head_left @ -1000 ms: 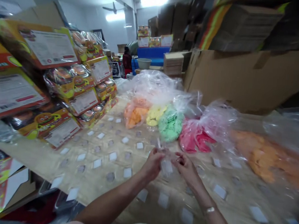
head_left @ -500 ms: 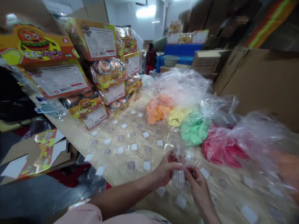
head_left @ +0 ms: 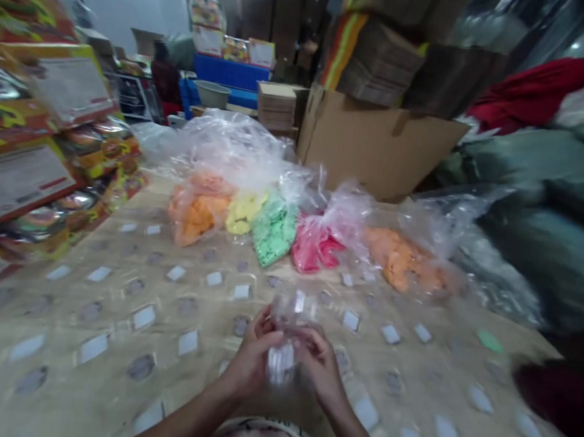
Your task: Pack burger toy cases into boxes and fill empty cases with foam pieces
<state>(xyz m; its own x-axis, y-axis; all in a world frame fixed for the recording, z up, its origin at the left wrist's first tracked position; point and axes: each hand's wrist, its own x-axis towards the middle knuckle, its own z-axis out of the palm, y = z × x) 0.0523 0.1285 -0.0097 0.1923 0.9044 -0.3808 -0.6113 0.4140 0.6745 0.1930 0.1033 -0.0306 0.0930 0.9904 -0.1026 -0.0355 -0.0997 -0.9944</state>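
My left hand [head_left: 251,361] and my right hand [head_left: 321,365] meet over the near middle of the table, fingers pinched on a small clear plastic packet [head_left: 284,340] held between them. The packet is blurred and I cannot make out what is in it. Under the hands lies the wooden table top [head_left: 64,389], covered with several small clear packets with white labels [head_left: 142,316] laid in rows. Behind them lie clear plastic bags of coloured pieces: orange [head_left: 196,212], yellow [head_left: 243,212], green [head_left: 274,230], red [head_left: 312,249] and another orange one [head_left: 403,261].
Stacked toy boxes with burger pictures [head_left: 33,163] stand at the left. A large cardboard box [head_left: 370,144] stands behind the bags, with flat cartons piled on it. Grey-green sacks [head_left: 542,247] fill the right. A person [head_left: 164,79] is far back by blue crates.
The camera has swung right, so the toy boxes slid left and the sacks came into view. Both hands stayed together on the clear packet, now lower and nearer my body.
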